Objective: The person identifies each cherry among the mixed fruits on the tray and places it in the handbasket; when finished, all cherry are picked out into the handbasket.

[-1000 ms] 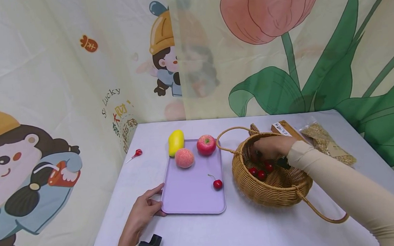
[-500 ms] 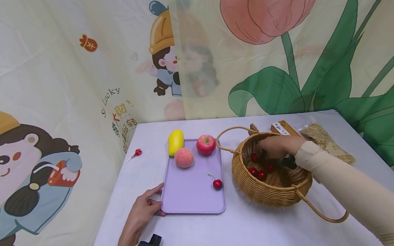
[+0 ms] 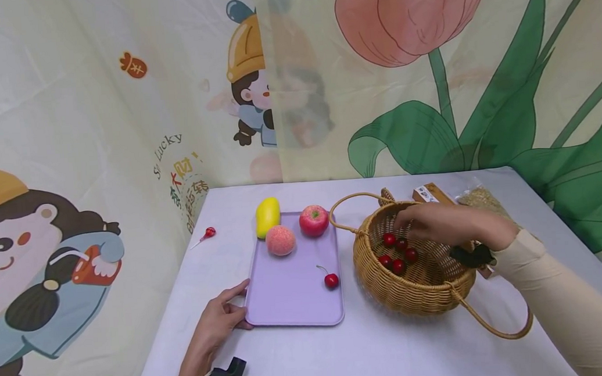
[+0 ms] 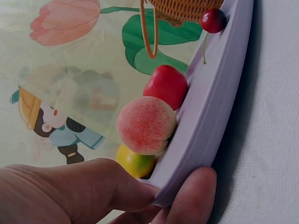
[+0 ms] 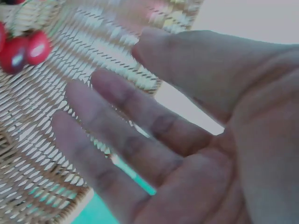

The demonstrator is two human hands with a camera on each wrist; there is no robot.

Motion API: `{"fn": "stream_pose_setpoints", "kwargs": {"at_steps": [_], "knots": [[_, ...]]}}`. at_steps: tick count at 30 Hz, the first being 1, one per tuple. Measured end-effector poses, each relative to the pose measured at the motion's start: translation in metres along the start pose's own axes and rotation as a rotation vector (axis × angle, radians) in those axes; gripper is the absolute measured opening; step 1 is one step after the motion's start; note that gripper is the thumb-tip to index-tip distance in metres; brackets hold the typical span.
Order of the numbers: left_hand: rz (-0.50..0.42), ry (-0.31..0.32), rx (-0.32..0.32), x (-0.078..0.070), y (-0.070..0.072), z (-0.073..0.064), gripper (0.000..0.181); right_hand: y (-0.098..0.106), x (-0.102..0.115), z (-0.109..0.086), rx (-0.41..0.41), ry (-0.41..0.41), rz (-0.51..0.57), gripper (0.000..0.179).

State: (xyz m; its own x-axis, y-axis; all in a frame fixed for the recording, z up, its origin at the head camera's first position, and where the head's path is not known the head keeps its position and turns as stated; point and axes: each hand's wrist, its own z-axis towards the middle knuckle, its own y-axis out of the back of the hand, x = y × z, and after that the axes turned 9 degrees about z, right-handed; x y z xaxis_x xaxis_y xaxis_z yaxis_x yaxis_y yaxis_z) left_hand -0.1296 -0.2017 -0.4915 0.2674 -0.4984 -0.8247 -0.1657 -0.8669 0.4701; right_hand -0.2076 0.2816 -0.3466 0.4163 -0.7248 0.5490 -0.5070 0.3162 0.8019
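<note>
In the head view my left hand (image 3: 213, 327) holds the near left corner of a lilac tray (image 3: 293, 302), and the left wrist view shows thumb and fingers pinching its rim. On the tray lie a yellow mango (image 3: 268, 218), a peach (image 3: 281, 240), a red apple (image 3: 314, 221) and a stemmed cherry (image 3: 331, 281). My right hand (image 3: 447, 223) hovers over the wicker basket (image 3: 410, 297), fingers loosely extended and palm bare in the right wrist view (image 5: 187, 172). Several cherries (image 3: 398, 267) rest inside the basket, to the left of the fingers.
A red lollipop (image 3: 208, 233) lies left of the tray. Behind the basket are a brown box (image 3: 431, 193) and a clear bag of grain (image 3: 480, 200), partly hidden by the right arm. One basket handle (image 3: 500, 332) juts toward the front right.
My right hand has risen from deep in the basket and drawn back to the right, uncovering more cherries. The left hand and the tray have stayed put.
</note>
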Motion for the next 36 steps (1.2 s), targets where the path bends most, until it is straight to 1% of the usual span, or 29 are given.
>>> {"fn": "stream_pose_setpoints", "kwargs": {"at_steps": [4, 9, 12, 16, 18, 22, 25, 28, 29, 31, 36], "knots": [[-0.002, -0.001, -0.001, 0.001, 0.0, 0.0, 0.065, -0.001, 0.011, -0.012, -0.064, 0.011, 0.014, 0.02], [-0.016, -0.008, -0.002, 0.002, 0.0, 0.0, 0.065, -0.009, 0.024, -0.021, -0.154, 0.081, -0.004, 0.021], [-0.014, -0.004, -0.002, 0.002, -0.001, 0.0, 0.066, -0.014, 0.033, -0.025, -0.184, 0.092, -0.015, 0.023], [-0.011, -0.009, -0.004, 0.003, -0.001, 0.001, 0.066, -0.018, 0.047, -0.028, -0.182, 0.098, -0.042, 0.026], [-0.006, -0.011, -0.007, 0.003, -0.001, 0.001, 0.066, -0.021, 0.053, -0.029, -0.181, 0.114, -0.07, 0.025], [0.03, 0.014, -0.013, 0.003, 0.0, 0.001, 0.066, -0.028, 0.067, -0.031, -0.187, 0.169, -0.12, 0.025], [0.044, 0.021, -0.014, 0.003, 0.001, 0.0, 0.065, -0.036, 0.079, -0.032, -0.197, 0.236, -0.161, 0.025], [0.023, 0.007, -0.007, 0.002, 0.001, 0.001, 0.065, -0.047, 0.09, -0.032, -0.206, 0.277, -0.194, 0.025], [0.014, 0.003, -0.006, 0.002, 0.001, 0.001, 0.065, -0.051, 0.093, -0.031, -0.208, 0.297, -0.197, 0.026], [0.002, -0.002, -0.004, 0.003, 0.0, 0.002, 0.066, -0.059, 0.098, -0.03, -0.2, 0.309, -0.189, 0.027], [-0.002, -0.008, -0.005, 0.003, -0.001, 0.002, 0.066, -0.078, 0.105, -0.021, -0.176, 0.34, -0.11, 0.026]]}}
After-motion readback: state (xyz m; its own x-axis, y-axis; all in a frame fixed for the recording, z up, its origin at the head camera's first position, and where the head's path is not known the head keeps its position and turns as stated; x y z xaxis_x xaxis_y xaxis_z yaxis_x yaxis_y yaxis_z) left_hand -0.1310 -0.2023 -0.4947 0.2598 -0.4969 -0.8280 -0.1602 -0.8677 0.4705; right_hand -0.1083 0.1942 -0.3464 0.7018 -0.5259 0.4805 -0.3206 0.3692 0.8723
